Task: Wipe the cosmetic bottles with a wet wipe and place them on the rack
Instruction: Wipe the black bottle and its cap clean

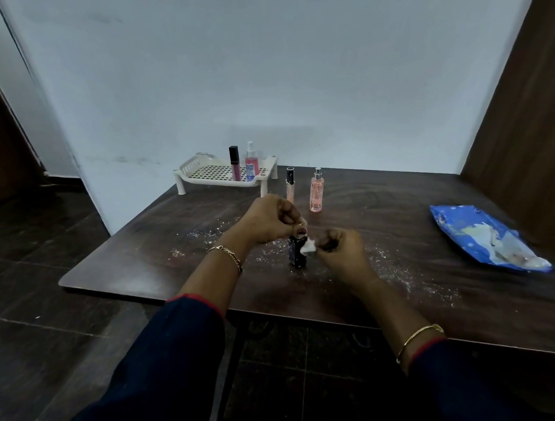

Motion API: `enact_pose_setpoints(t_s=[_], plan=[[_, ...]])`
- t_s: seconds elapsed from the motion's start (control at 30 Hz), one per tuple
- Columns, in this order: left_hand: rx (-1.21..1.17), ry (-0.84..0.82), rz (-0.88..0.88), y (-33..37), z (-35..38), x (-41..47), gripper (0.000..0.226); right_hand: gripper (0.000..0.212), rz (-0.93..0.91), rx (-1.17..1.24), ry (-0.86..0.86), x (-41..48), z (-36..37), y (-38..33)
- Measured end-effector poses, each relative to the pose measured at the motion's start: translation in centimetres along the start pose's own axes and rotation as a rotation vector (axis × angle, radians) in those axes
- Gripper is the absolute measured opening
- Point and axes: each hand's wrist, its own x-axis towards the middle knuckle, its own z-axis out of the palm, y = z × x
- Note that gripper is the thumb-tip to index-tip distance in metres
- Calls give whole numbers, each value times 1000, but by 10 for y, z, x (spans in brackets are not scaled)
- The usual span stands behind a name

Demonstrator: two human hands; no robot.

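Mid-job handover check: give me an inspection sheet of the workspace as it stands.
Surface: dark wooden table.
Job's things: white rack holds dark-capped tube and pink spray bottle; black-capped tube and peach spray bottle stand on the table beside it; blue wipes pack at right.
Clutter: white specks scattered around the work area.
Hands: left hand grips dark bottle by its top; right hand pinches wet wipe against it.
Cables: nothing seen.
Surroundings: white wall, dark tiled floor, brown panel at right.

A dark bottle (296, 254) stood upright on the worktop (398, 237), a crumpled white wet wipe (308, 247) touching it. A lip gloss (234, 163) and a pink spray bottle (251, 164) stood on the white rack (190, 165).
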Motion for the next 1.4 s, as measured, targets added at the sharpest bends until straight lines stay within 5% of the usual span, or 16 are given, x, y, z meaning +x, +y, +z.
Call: enact_pose_setpoints(t_s=[0.23, 0.47, 0.6, 0.83, 1.1, 1.4], plan=[[-17, -9, -3, -2, 0, 1, 23, 22, -52, 3, 12, 6, -4, -9], [-20, 0, 0, -1, 0, 0, 21, 11, 0, -151, -72, -1, -4, -2], [-16, 13, 6, -3, 1, 0, 20, 30, -16, -169, 5, 1, -5, -15], [-28, -6, -6, -2, 0, 1, 21, 17, -22, -414, 9, -16, 1, -10], [250, -24, 70, 15, -4, 4, 25, 11, 39, -287, 100, -23, 3, -16], [261, 3, 88, 14, -1, 6, 24, 15, 8, -229, 210, -19, -4, -28]])
